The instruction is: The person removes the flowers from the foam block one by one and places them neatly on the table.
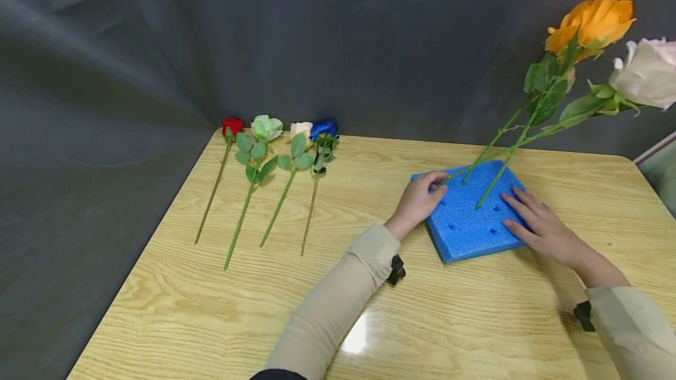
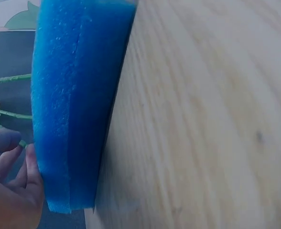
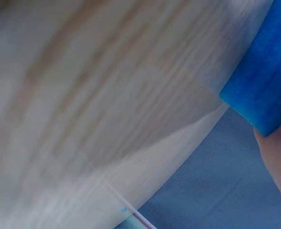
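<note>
A blue foam block (image 1: 470, 233) lies on the table, with several small cross-shaped holes in its top. Three green stems rise from it, leaning right; an orange flower (image 1: 597, 23) and a white flower (image 1: 645, 74) show at their upper ends. At the block's back left corner my left hand (image 1: 417, 199) pinches the low end of one stem; the left wrist view shows the fingertips round that stem (image 2: 23, 143) beside the foam (image 2: 69, 119). My right hand (image 1: 549, 233) rests spread on the block's right edge, partly seen in the right wrist view beside the foam (image 3: 264, 81).
To the left on the wooden table (image 1: 174, 309) lie a red rose (image 1: 232, 127), a pale green rose (image 1: 266, 127), a cream rose (image 1: 301, 130) and a blue rose (image 1: 324, 129), stems toward the front. A dark cloth (image 1: 369, 46) hangs behind the table.
</note>
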`<state>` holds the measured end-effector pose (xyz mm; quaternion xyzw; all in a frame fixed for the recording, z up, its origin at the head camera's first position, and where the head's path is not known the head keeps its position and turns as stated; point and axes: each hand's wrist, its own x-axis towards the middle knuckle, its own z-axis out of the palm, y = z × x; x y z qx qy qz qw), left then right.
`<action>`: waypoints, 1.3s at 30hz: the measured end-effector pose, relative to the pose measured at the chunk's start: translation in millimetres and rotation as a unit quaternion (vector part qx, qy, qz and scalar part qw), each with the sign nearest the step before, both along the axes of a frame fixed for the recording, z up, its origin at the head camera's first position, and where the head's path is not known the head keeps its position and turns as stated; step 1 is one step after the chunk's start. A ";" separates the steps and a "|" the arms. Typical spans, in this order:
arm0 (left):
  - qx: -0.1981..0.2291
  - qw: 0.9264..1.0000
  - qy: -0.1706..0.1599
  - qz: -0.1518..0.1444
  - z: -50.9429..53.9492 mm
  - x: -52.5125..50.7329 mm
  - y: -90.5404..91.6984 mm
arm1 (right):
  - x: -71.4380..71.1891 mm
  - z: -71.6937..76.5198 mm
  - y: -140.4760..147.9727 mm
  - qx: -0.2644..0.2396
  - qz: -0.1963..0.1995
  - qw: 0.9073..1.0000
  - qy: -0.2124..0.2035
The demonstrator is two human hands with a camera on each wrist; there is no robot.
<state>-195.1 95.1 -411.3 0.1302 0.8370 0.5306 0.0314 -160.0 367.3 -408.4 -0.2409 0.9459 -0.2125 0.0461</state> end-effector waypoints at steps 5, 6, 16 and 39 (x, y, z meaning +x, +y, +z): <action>0.004 0.999 0.010 0.035 -0.9 4.5 3.9 | 0.6 -0.2 -1.1 0.002 -0.003 1.000 0.001; 0.002 0.999 0.012 0.041 -1.0 5.0 4.6 | 0.8 -0.1 -1.3 0.004 -0.004 1.000 0.001; 0.030 0.997 0.016 0.069 -2.7 7.6 7.2 | 2.3 -1.2 -0.7 0.005 -0.005 1.000 0.001; 0.212 0.974 -0.048 0.071 -9.3 0.6 -0.7 | 1.4 0.7 -2.4 0.007 -0.007 1.000 -0.001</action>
